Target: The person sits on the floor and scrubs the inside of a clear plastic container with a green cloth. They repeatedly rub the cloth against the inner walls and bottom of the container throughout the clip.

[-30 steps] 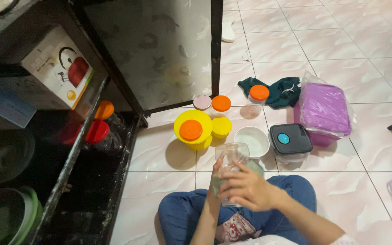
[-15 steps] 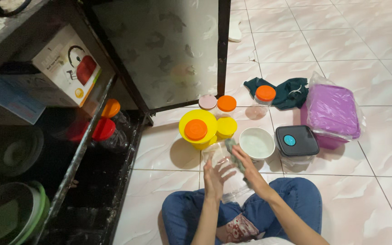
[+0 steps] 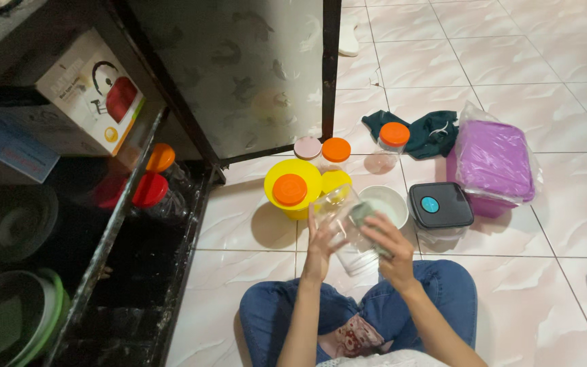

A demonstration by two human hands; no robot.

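Note:
I sit cross-legged on the tiled floor in blue jeans. My left hand holds a clear plastic jar from its left side, tilted with its open mouth away from me. My right hand presses a small grey-green cloth against the jar's upper right side. Just beyond the jar stand a yellow container with an orange lid on top and a white bowl.
A dark cabinet on the left stands with its glass door open; it holds a kettle box and red- and orange-lidded jars. On the floor are orange-lidded jars, a black-lidded box, a purple box in plastic and a green cloth.
The jar went from upright near my lap to tilted forward and higher. My right hand moved with the cloth from the jar's front to its upper side.

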